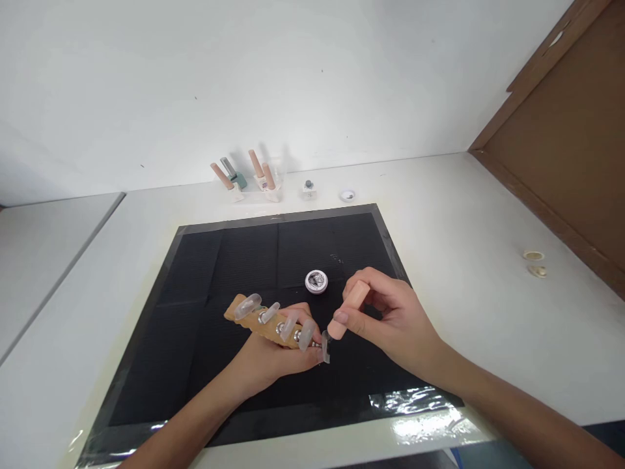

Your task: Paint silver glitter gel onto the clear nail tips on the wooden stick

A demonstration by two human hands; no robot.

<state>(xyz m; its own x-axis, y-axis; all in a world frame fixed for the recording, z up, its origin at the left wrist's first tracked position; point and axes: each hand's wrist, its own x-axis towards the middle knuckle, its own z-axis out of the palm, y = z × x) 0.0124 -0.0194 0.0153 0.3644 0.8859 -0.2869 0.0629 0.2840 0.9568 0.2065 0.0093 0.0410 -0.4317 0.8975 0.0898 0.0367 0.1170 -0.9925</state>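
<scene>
My left hand (273, 358) is closed around a tan nail-tip holder (266, 327) with round metal studs. Several clear false nails stand along it, among them a wide one (248, 306) at its far left. My right hand (390, 319) pinches the peach handle of a nail polish brush (349, 309), tilted down to the left. The brush end meets the false nail (326, 346) at the holder's right end, beside my left fingertips; its bristles are mostly hidden. Just beyond both hands, a small round pot (316, 281) with a patterned silvery face lies on the black mat (205, 260).
At the wall, a clear tray (258, 195) holds several polish bottles with peach and grey caps. Right of it are a small bottle (309, 189) and a white lid (347, 195). Two small cream round pieces (534, 256) lie far right, near a brown wooden panel (566, 143).
</scene>
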